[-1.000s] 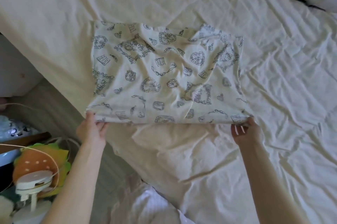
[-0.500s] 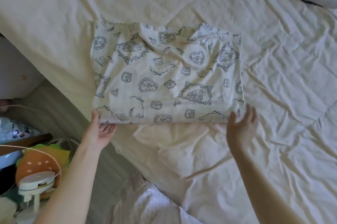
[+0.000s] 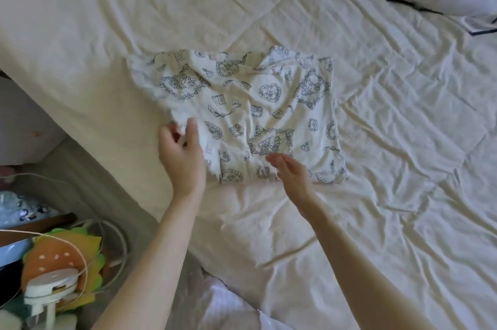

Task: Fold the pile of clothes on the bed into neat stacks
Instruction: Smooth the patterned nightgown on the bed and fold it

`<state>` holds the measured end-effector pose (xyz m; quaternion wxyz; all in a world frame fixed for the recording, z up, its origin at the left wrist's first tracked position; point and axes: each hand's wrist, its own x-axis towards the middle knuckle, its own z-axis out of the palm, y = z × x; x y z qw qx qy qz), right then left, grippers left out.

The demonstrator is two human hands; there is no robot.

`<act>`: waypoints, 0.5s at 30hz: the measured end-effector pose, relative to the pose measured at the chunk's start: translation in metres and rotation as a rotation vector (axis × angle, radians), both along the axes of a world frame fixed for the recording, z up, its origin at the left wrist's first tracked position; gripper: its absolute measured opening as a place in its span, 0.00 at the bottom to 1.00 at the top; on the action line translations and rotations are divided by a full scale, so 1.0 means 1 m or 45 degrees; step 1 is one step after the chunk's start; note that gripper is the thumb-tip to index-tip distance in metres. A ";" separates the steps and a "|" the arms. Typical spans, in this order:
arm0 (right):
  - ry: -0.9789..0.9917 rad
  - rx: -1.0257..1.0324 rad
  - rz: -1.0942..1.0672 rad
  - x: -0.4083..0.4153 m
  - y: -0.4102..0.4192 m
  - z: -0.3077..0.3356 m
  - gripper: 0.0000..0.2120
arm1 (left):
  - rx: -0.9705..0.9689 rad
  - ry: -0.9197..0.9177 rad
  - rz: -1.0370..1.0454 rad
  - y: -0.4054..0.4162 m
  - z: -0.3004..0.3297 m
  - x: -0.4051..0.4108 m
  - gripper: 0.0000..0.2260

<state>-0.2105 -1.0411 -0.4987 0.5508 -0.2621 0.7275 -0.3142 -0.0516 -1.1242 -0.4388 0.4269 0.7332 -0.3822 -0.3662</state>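
From the head view, the cream cotton garment printed with dark blue hearts and bows [image 3: 242, 114] lies part-folded near the left edge of the cream quilted bed [image 3: 403, 141], and it has changed since a second ago: then both hands held its near hem at the two corners, while now the left hand [image 3: 183, 152] has gone to the garment's left side and pinches the cloth there, lifting it so the pale inside shows. The right hand [image 3: 289, 168] has let go and hovers flat and relaxed above the near hem. That suggests the next fold, left side over the middle, is starting. The lifted edge is blurred, so its exact grip point is hard to read, and no pile or finished stack is in view.
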 end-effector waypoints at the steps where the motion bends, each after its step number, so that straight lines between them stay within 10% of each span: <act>1: -0.133 0.001 -0.239 -0.015 0.004 0.008 0.11 | -0.090 -0.055 -0.160 0.001 0.007 -0.026 0.07; 5: -0.436 -0.065 -0.902 -0.077 0.033 0.022 0.16 | -0.252 -0.263 -0.870 0.035 0.006 -0.123 0.07; 9: -0.502 0.018 -0.876 -0.102 0.049 0.014 0.20 | -0.066 -0.580 -1.692 0.074 -0.034 -0.152 0.15; 15: -0.207 0.228 -0.932 -0.107 0.031 -0.006 0.12 | -0.001 -0.989 -1.399 0.076 -0.064 -0.073 0.23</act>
